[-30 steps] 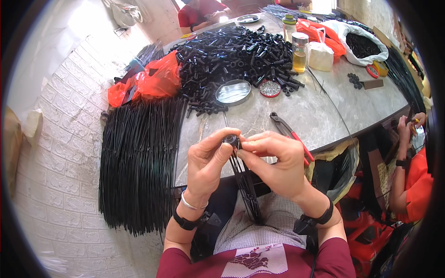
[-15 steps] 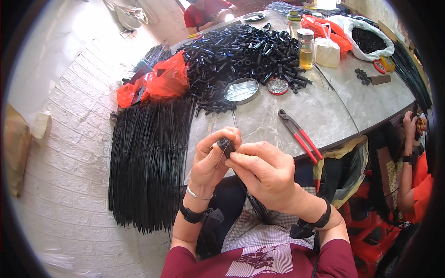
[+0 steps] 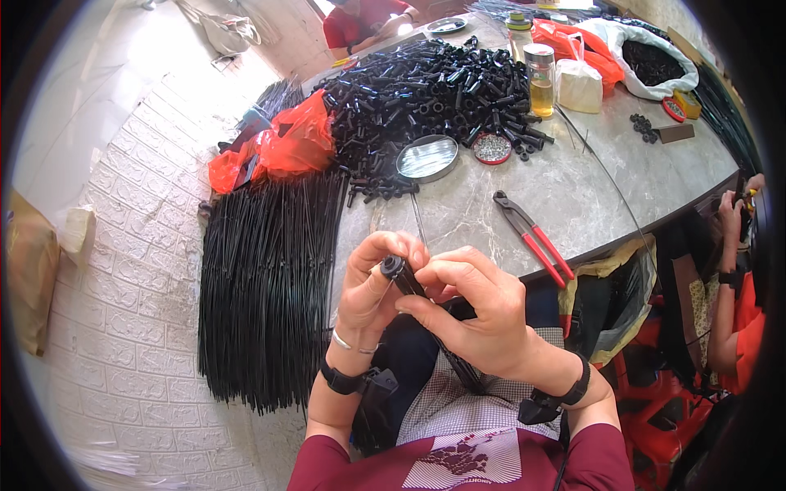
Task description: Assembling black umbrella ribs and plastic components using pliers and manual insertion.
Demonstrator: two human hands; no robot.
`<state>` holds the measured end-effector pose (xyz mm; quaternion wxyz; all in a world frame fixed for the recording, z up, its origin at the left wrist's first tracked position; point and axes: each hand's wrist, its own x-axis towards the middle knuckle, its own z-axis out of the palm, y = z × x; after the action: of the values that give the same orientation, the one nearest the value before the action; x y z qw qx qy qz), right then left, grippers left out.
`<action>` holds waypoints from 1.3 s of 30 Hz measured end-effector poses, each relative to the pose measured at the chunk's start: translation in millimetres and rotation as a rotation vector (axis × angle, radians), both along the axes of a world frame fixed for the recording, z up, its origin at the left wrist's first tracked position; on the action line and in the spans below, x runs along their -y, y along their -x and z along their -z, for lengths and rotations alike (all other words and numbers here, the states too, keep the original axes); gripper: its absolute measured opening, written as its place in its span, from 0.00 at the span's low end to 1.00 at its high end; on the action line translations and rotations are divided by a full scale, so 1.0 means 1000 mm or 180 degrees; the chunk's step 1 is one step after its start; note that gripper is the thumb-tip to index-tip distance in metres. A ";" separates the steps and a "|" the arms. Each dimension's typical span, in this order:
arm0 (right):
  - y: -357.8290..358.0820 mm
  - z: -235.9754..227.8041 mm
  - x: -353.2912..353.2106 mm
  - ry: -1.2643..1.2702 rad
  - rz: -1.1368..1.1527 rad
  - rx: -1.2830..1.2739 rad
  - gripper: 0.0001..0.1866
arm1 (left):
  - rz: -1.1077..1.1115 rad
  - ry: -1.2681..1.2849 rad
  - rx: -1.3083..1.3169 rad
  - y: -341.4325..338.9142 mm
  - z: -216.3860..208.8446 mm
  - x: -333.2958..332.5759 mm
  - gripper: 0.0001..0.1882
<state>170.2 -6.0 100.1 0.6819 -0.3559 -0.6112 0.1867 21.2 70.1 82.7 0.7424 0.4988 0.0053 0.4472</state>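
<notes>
My left hand is closed round a black cylindrical plastic piece with a round, hollow-looking end turned up toward me. Thin black rods run down from it toward my lap. Thumb and bent fingers of my right hand are on either side of the piece, just below its end. The fingers partly hide where it joins the rods. Beyond my hands, red-handled pincers lie on the grey table.
A heap of black plastic tubes covers the table's far side, beside a metal dish and a red-rimmed tin. Long black rods hang over the left edge near a red bag. Co-workers sit across and at right.
The piece has tilted and dropped slightly, so more of its side shows. My right thumb and fingers have spread from a tight pinch to lie further along it.
</notes>
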 end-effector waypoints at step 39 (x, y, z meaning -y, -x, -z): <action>-0.018 -0.001 -0.014 0.0792 -0.0568 -0.0687 0.07 | -0.0890 -0.0522 -0.1201 -0.005 -0.019 0.003 0.20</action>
<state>188.1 8.0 101.2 0.6749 -0.3598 -0.5358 0.3578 26.0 66.7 101.8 0.6162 0.6265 0.1765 0.4435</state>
